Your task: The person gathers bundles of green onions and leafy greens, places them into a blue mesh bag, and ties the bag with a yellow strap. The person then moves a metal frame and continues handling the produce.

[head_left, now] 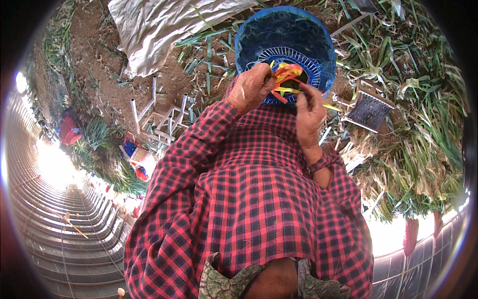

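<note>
In the head view, my left hand (pixel 251 89) is closed around a bundle of yellow and orange-red strips (pixel 287 73), whose loops and loose ends stick out to its right. My right hand (pixel 310 114) is beside the bundle, its bent fingertips at the loose strips; whether they grip one is unclear. A yellow strip end (pixel 331 107) shows on the far side of the right hand. Behind and below both hands lies a round blue open thing (pixel 283 31), with a dark inside and a slotted ring, perhaps a basket or tub. The strips partly hide its middle.
A pale crumpled sheet (pixel 164 30) lies on the soil at the upper left. Metal frames (pixel 170 119) stand left of my arm. A small stool with a dark woven seat (pixel 369 108) is at the right, beside heaped green stalks (pixel 440 130). A person in red (pixel 70 129) is far left.
</note>
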Available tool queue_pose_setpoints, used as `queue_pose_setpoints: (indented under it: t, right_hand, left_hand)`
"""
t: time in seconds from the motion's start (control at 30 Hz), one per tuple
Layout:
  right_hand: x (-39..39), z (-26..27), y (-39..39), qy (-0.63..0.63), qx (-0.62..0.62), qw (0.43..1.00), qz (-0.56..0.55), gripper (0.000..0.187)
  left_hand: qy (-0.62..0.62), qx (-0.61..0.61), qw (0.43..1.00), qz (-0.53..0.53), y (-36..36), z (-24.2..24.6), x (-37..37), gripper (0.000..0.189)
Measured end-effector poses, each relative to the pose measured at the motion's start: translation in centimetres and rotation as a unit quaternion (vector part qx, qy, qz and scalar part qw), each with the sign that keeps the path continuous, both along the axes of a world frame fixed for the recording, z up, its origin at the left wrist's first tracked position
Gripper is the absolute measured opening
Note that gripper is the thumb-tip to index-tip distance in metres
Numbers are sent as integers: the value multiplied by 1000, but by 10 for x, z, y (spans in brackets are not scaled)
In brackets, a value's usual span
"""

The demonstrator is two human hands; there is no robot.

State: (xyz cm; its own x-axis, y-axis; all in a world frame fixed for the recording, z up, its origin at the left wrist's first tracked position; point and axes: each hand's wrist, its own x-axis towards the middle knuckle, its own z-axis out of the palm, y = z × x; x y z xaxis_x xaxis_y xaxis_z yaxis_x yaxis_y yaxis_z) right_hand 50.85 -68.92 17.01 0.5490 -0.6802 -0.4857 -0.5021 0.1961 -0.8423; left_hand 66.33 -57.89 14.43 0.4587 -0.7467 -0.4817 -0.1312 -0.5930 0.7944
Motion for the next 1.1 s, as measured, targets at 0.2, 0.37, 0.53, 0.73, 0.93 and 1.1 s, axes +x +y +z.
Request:
queue_pose_setpoints:
  t: [0.2,0.37,0.53,0.73,0.93,1.1]
  right_hand:
    - [17,-14,34,19,80,996,15,45]
    - [33,-49,35,123,121,984,50,36]
    - [40,-68,29,-7,482,873,-78,25]
    - [16,-40,11,30,326,945,3,27]
    - [-18,-4,14,128,-28,984,124,29]
    - [7,-35,49,91,162,980,64,44]
  left_hand:
    - [-15,-45,997,-59,1,2,-21,27]
    - [1,-13,988,-155,18,28,6,44]
    - [-148,46,944,-291,18,22,34,53]
    - [-278,8,894,-351,17,-6,34,20]
    - [-393,92,867,-292,2,-24,17,16]
    - [-229,118,938,-234,6,1,16,24]
